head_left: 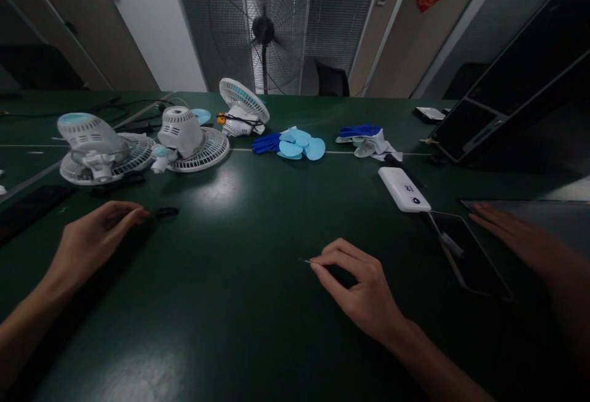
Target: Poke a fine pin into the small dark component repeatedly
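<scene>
From where I stand, this looks like an early point in the work, with little to show as finished. The person's right hand [354,282] has thumb and finger pinched together on a thin sliver [305,260], which sits low over the middle of the bench [230,316]; whether it touches the surface I can't tell. The left hand [96,230], well apart, has its fingertips bunched at a small dark piece [167,212], and I can't say whether they grip it or just reach it. So the sliver is picked up, but it isn't joined to anything. Farther back, two white fans [180,128] lie on their grilles, a third fan [242,104] leans tilted, and a pale blue blade [302,144] lies loose beside blue gloves [266,143]. I'd judge any putting together of those parts as not yet done. At the right, another person's hand [511,230] rests apart from all this.
</scene>
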{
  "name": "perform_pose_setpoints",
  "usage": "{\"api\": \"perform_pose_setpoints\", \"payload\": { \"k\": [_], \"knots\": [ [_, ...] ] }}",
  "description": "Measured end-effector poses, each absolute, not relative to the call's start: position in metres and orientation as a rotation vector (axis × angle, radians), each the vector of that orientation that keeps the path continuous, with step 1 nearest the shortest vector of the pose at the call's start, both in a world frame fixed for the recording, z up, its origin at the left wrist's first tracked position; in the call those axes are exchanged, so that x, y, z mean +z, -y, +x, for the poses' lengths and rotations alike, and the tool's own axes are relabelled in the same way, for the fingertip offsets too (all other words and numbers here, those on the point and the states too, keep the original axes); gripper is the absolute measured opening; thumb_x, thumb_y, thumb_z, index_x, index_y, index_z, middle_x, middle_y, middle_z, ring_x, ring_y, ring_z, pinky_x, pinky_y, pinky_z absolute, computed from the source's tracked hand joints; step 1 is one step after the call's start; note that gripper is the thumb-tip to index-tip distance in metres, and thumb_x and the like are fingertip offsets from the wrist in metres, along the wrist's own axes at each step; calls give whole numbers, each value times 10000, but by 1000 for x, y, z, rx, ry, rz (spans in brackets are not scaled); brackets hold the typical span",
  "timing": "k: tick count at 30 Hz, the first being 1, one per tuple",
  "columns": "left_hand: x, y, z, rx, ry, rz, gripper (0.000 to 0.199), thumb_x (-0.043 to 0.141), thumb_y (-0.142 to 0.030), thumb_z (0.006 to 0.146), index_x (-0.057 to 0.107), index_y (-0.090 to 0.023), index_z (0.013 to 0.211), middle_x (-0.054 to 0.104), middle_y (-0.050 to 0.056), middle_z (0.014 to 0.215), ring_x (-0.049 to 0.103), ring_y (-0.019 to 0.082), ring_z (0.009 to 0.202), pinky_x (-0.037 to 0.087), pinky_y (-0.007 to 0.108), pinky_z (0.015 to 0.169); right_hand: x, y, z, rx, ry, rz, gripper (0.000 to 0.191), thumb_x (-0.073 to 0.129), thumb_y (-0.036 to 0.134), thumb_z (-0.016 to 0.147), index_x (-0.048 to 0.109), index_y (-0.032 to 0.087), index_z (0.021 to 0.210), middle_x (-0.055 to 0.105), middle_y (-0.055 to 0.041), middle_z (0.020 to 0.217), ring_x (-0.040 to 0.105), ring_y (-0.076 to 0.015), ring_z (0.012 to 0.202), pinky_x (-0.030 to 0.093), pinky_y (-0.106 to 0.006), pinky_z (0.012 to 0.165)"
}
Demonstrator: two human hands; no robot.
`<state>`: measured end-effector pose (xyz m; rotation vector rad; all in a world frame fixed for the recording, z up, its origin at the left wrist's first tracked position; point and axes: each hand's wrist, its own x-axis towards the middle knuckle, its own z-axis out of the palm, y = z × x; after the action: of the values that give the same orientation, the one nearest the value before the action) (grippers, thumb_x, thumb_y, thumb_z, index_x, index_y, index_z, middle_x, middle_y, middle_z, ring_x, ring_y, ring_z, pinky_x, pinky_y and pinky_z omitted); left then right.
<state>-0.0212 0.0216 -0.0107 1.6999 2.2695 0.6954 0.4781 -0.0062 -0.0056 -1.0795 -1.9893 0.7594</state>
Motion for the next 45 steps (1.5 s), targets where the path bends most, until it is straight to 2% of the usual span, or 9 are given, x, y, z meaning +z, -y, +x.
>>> {"api": "perform_pose_setpoints", "payload": {
  "k": [6, 12, 16, 21, 30, 36, 42, 45],
  "knots": [
    [-2, -18, -1, 932, -2108, 1461, 570, 666, -617, 882, 653, -230, 1301, 779, 3, 1149, 735, 223, 1059, 571, 310, 956, -6, 6, 477, 742, 1992, -1089, 129, 648, 164, 976, 762, 220, 1000, 684, -37, 948, 685, -176, 833, 566, -314, 718],
    [-3, -20, 1, 928, -2094, 1348, 687, 733, -644, 801, 674, -203, 1324, 786, 63, 1175, 729, 294, 1107, 551, 427, 1035, -6, 6, 477, 753, 1999, -1089, 132, 647, 159, 976, 758, 224, 1006, 685, -36, 952, 682, -173, 830, 571, -306, 707],
    [-5, -20, -1, 951, -2095, 1354, 653, 745, -615, 809, 677, -203, 1311, 787, 68, 1183, 724, 304, 1137, 517, 459, 1086, -6, 6, 477, 757, 2006, -1092, 129, 644, 169, 980, 756, 226, 1006, 688, -36, 956, 685, -175, 833, 579, -307, 710],
    [-2, -18, 5, 978, -2120, 1353, 593, 743, -594, 819, 694, -214, 1271, 797, 47, 1149, 746, 281, 1096, 552, 406, 1041, -6, 7, 477, 741, 2007, -1092, 132, 638, 176, 983, 756, 229, 1008, 696, -38, 954, 689, -175, 830, 588, -305, 710],
    [5, -16, 17, 992, -2138, 1382, 659, 730, -670, 777, 706, -189, 1228, 805, 80, 1104, 754, 316, 1053, 514, 484, 1082, -6, 5, 477, 751, 2014, -1081, 130, 641, 172, 982, 757, 224, 1009, 694, -40, 958, 690, -173, 829, 586, -301, 705],
    [5, -15, 15, 987, -2149, 1416, 597, 730, -641, 806, 706, -209, 1218, 808, 40, 1077, 762, 273, 1022, 574, 372, 969, -7, 5, 477, 721, 2016, -1075, 119, 643, 180, 986, 753, 228, 991, 699, -37, 948, 694, -174, 824, 585, -297, 704],
    [3, -20, 22, 885, -2122, 1531, 617, 718, -655, 820, 700, -238, 1275, 715, 33, 1341, 680, 306, 1175, 531, 404, 1013, -7, 6, 478, 768, 2026, -1082, 120, 641, 182, 991, 748, 230, 1012, 695, -38, 971, 692, -173, 832, 587, -296, 702],
    [2, -24, 24, 812, -2086, 1559, 680, 694, -705, 814, 695, -223, 1293, 700, 56, 1365, 680, 307, 1156, 548, 367, 934, -7, 6, 478, 771, 2019, -1084, 123, 642, 172, 987, 750, 228, 1009, 693, -34, 967, 690, -172, 833, 579, -300, 711]
  ]
}}
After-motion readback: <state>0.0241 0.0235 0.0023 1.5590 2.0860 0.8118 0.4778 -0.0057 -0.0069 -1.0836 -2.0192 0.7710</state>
